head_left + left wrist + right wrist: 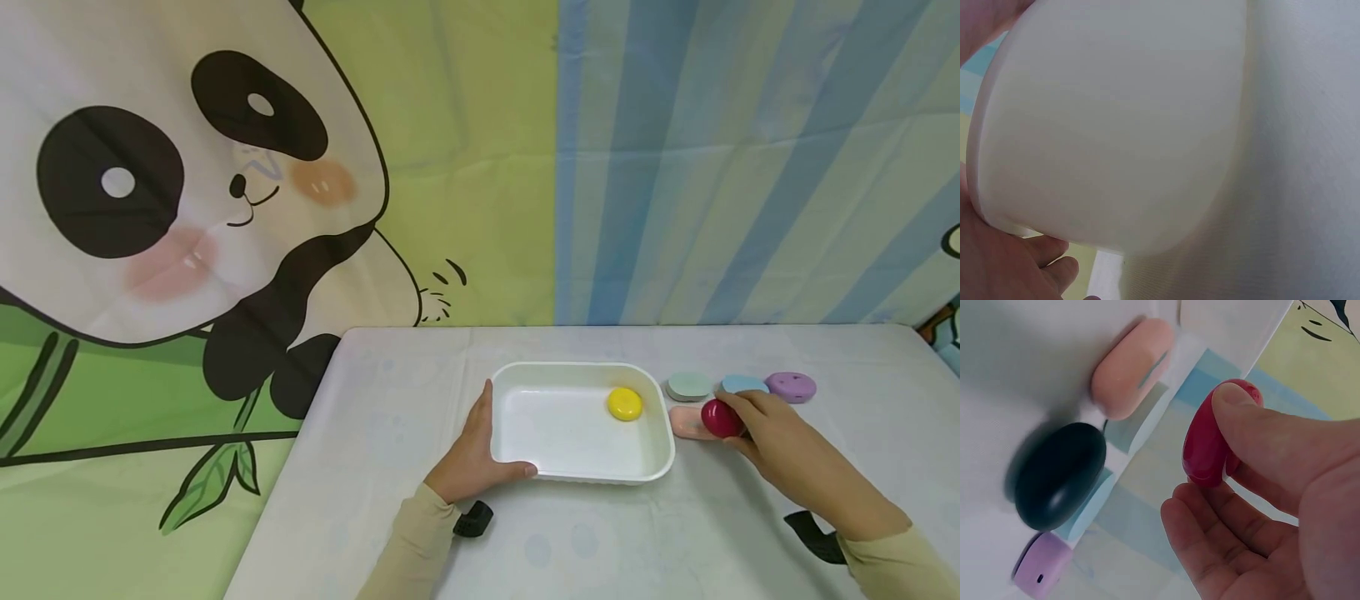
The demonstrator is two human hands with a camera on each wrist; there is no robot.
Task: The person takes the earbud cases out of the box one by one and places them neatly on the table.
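A white plastic tray (pixel 562 478) stands on the table, and a round yellow disc-like piece (pixel 625 404) lies inside it towards the right. My left hand (pixel 476 454) holds the tray's left end, the thumb over the near rim and the fingers along the left side. Between the thumb and fingers of my right hand (pixel 787 450) is a glossy red rounded piece (pixel 1207 440), pinched just right of the tray. Under it lies a pink oblong piece (pixel 687 422). Close to the right hand, a dark glossy oval piece (pixel 1060 475) shows in the right wrist view; in the head view the hand hides it.
Behind the right hand lie a pale green rounded piece (pixel 688 386), a light blue one (pixel 742 383) and a purple one (pixel 791 387) with small holes. A white cloth covers the table (pixel 585 542). A printed panda curtain (pixel 465 150) hangs behind its far edge.
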